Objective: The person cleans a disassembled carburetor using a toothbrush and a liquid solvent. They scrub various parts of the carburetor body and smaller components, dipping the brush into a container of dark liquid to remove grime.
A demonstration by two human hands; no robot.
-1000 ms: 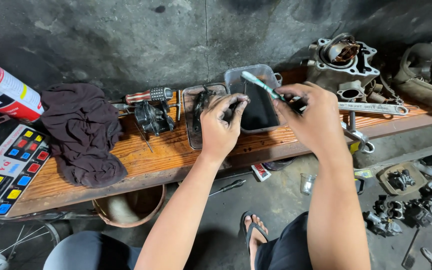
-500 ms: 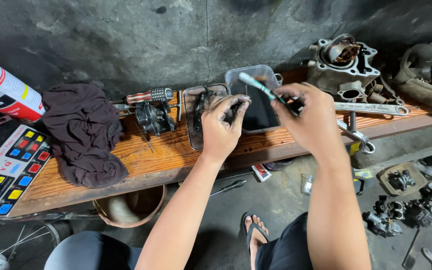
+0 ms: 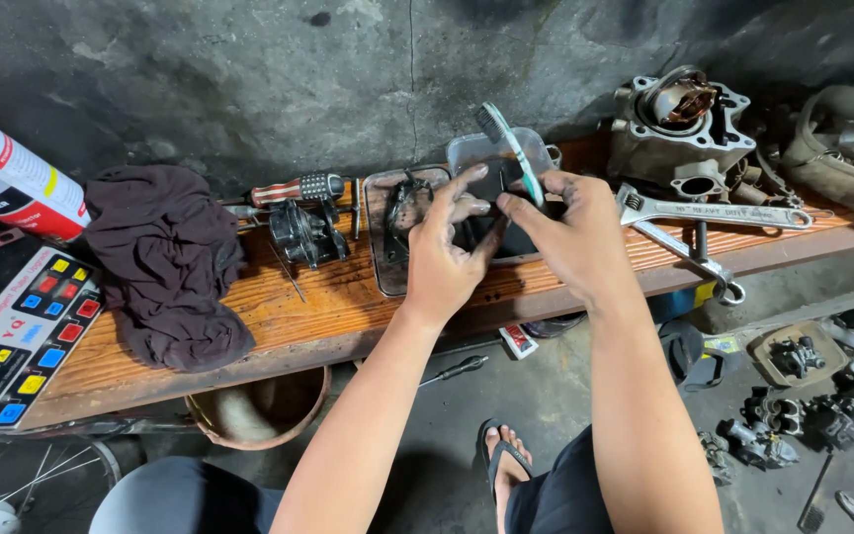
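Since a moment ago, my right hand [image 3: 575, 232] has swung the toothbrush [image 3: 508, 148] upright, pinching it; my left hand [image 3: 442, 252] grips a small dark part, probably, over the plastic tub [image 3: 471, 153]. Mid-scrub: bristles must come down next.

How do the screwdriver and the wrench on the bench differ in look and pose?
The screwdriver has a red striped handle; the wrench is bare silver metal all over. The screwdriver lies left of both hands beside a dark rag; the wrench lies to their right, by an engine cylinder. Both rest flat on the wooden bench, untouched.
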